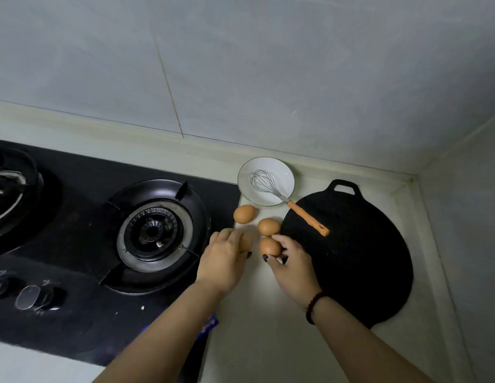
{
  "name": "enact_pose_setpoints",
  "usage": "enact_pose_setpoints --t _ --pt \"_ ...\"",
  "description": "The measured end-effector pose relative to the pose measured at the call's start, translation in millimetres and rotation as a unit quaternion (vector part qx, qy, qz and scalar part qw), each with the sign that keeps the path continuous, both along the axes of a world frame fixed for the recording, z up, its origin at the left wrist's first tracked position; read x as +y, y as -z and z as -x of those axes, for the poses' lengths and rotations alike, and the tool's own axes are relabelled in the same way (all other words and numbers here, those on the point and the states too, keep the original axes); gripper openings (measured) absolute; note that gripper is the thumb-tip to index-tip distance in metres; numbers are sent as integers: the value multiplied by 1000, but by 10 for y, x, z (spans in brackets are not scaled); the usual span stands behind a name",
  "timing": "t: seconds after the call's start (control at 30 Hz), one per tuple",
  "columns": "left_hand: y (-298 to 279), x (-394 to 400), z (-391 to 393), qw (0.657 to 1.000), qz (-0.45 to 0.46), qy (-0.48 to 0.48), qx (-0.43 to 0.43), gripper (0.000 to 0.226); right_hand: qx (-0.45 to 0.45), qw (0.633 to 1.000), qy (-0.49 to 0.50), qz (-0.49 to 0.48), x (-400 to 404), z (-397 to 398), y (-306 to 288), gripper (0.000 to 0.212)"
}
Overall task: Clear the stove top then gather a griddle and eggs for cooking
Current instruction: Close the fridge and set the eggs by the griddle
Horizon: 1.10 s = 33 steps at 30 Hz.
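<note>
The near burner (154, 230) on the gas stove (83, 217) is seen bare, and the black griddle (348, 261) is laid flat on the counter (268, 341) beside it. Four brown eggs are gathered between them. One egg (245, 242) is held by the left hand (223, 261), and another egg (269, 246) is pinched by the right hand (292, 264). Two eggs (244, 213) lie loose just past the fingers.

Beside the black stove top (83, 205) lie brown eggs (244, 213) and a matte black griddle (359, 261). The bowl (282, 172) behind the eggs is white, and the whisk (285, 197) across it has silver wires and an orange handle.
</note>
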<state>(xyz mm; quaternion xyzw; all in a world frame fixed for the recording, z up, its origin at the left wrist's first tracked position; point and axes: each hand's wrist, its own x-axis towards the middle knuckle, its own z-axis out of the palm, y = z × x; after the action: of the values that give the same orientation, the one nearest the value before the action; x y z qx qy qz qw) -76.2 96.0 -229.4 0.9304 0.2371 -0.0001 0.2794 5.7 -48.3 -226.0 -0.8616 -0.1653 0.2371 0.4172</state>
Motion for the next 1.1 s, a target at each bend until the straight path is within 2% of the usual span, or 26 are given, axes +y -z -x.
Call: enact_pose_setpoints --t 0.2,0.53,0.6,0.7,0.87,1.1 --pt "110 -48 -120 999 -41 0 26 49 -3 1000 11 1 79 -35 45 44" --pt "83 -97 -135 999 -38 -11 17 53 -32 999 -6 22 70 -14 49 45" --pt "9 -113 -76 999 -33 -12 0 49 -36 999 -8 28 46 5 6 46" --pt "-108 -111 123 998 -18 -5 -60 37 -50 998 1 31 -12 62 -79 44" --pt "-260 -94 699 990 -16 -14 -142 41 -85 996 6 32 -98 280 -226 38" --pt "-196 11 1651 987 16 -129 -91 39 -80 993 -85 26 26 823 -181 31"
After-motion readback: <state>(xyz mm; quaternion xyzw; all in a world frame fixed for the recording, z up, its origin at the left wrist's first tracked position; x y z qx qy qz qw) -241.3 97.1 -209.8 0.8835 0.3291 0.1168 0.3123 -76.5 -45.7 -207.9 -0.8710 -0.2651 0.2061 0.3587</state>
